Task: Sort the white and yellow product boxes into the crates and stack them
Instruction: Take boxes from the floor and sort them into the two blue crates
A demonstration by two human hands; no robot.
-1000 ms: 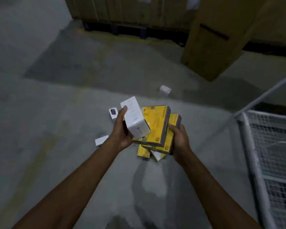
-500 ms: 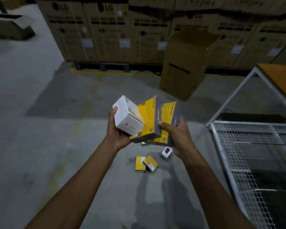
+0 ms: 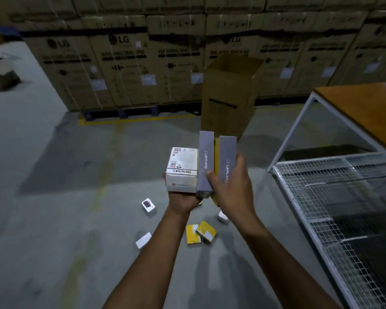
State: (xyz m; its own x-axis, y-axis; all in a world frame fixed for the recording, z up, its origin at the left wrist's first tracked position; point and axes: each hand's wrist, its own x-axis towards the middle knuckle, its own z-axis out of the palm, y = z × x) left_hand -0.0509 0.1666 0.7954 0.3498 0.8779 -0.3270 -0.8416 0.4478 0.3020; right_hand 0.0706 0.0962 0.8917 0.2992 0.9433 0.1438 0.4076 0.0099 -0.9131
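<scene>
My left hand [image 3: 183, 200] holds a white product box [image 3: 182, 169] from underneath, in the middle of the head view. Next to it my right hand [image 3: 231, 188] grips two yellow boxes [image 3: 218, 161] stood on edge, their grey sides facing me. On the floor below lie two more yellow boxes [image 3: 200, 233] and small white boxes [image 3: 148, 205], [image 3: 143, 240], [image 3: 222, 216]. A white wire-mesh crate [image 3: 334, 210] stands to my right.
A tall open cardboard carton [image 3: 228, 97] stands on the floor ahead. Behind it runs a wall of stacked large cartons on pallets [image 3: 129, 70]. A wooden-topped table [image 3: 361, 110] with a white frame rises at the right above the crate.
Both hands have risen with their boxes. The yellow boxes have turned from face-up to edge-on. My view has lifted from the floor towards the carton wall.
</scene>
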